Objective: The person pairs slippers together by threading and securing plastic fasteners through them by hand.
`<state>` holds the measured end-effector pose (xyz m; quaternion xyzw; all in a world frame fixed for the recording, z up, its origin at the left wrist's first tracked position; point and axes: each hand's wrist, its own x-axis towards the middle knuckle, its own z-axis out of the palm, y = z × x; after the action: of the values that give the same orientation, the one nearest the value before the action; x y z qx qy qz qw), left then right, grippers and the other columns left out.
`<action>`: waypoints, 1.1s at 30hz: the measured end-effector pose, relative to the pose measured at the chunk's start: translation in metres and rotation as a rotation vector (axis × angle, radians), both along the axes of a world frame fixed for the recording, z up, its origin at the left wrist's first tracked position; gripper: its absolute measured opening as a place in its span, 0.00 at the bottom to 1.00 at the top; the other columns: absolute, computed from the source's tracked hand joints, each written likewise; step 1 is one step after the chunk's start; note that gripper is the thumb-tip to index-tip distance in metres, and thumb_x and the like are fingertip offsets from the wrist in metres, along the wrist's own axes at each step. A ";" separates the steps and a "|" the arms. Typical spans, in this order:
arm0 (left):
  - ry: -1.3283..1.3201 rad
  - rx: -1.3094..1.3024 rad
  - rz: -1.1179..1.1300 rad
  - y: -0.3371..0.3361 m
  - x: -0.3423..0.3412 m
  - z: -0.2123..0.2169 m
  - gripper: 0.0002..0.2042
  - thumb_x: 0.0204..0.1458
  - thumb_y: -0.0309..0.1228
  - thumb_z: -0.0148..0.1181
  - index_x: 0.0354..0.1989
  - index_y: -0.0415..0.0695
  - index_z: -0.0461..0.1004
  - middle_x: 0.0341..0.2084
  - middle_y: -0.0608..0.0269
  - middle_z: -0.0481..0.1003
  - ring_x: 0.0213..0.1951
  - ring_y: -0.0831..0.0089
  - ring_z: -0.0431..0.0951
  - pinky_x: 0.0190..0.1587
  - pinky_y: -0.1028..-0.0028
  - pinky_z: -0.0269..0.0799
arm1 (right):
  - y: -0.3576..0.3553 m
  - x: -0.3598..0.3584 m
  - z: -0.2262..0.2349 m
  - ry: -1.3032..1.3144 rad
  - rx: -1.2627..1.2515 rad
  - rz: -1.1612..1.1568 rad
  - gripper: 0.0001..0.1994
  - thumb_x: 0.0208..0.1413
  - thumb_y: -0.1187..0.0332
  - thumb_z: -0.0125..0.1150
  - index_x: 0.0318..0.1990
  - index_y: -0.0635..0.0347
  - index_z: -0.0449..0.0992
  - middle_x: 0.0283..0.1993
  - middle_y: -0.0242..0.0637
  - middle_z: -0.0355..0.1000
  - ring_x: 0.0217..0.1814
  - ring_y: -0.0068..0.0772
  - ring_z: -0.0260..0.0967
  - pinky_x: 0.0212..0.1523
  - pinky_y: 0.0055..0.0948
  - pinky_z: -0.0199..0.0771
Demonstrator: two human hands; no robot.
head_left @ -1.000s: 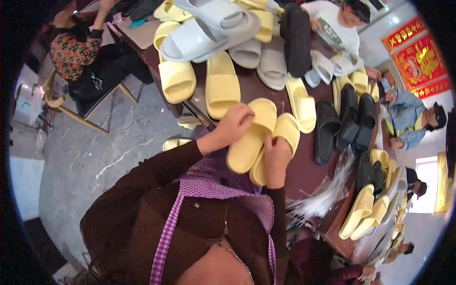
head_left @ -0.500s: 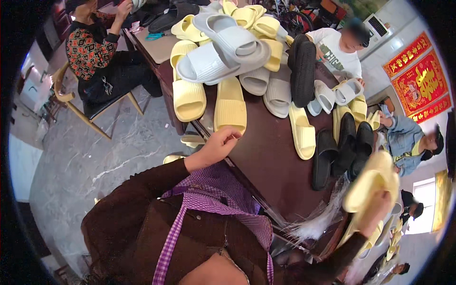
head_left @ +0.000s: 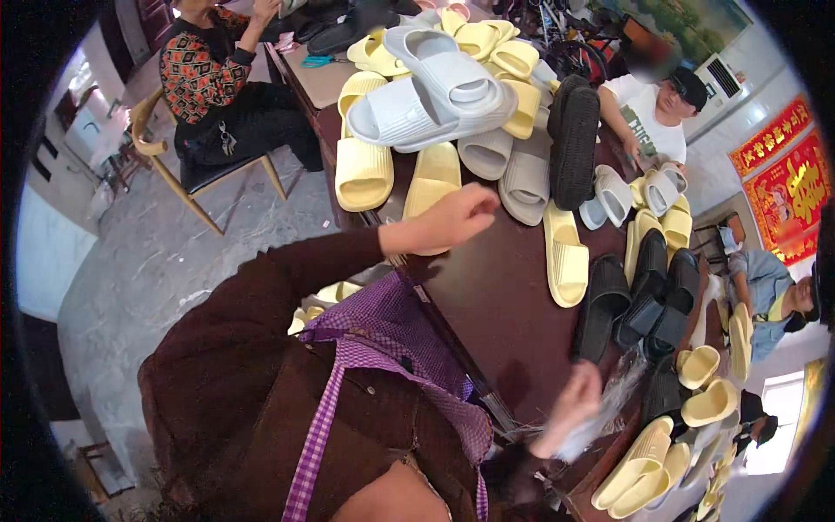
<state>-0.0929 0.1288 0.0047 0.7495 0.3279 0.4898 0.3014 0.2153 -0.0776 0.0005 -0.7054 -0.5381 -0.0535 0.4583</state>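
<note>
Head view: we're at a dark red-brown table [head_left: 513, 326] w/ slippers spread over much of it. Our left hand [head_left: 454, 216] is up at the left, fingers curled in loosely; can't tell if the tips pinch sth thin. It partly covers a yellow slipper [head_left: 432, 177] on the table's left side; contact unclear. Our right hand [head_left: 570, 404] is near right, blurred, fingers bent; can't tell if they're apart or together. Clear plastic strands [head_left: 623, 391] lie just beside it, touching or not we can't say. Farther right, at the table's near right end, a yellow slipper pair [head_left: 632, 465] lies overlapping.

Far of our right hand, a single yellow slipper [head_left: 566, 257] lies lengthwise, w/ black slippers [head_left: 603, 304] just to its right. Pale grey slippers [head_left: 387, 113] top the far-left pile, incl. yellow ones underneath.

Purple checked apron [head_left: 374, 335] is at our near side. Others: a person in a patterned top [head_left: 204, 70] seated far left, & a person in a white T-shirt [head_left: 648, 117] far right.
</note>
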 end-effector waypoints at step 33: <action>-0.205 0.530 0.087 0.134 0.094 0.111 0.23 0.33 0.28 0.68 0.41 0.42 0.67 0.54 0.45 0.61 0.55 0.51 0.63 0.55 0.64 0.61 | -0.029 -0.080 -0.077 0.347 -0.089 0.150 0.08 0.56 0.72 0.53 0.37 0.67 0.77 0.30 0.40 0.73 0.26 0.29 0.70 0.26 0.27 0.70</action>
<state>0.0010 0.2632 0.1156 0.7339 0.1879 0.6442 0.1053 0.1350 -0.1067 -0.0765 -0.6816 -0.5039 0.1272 0.5151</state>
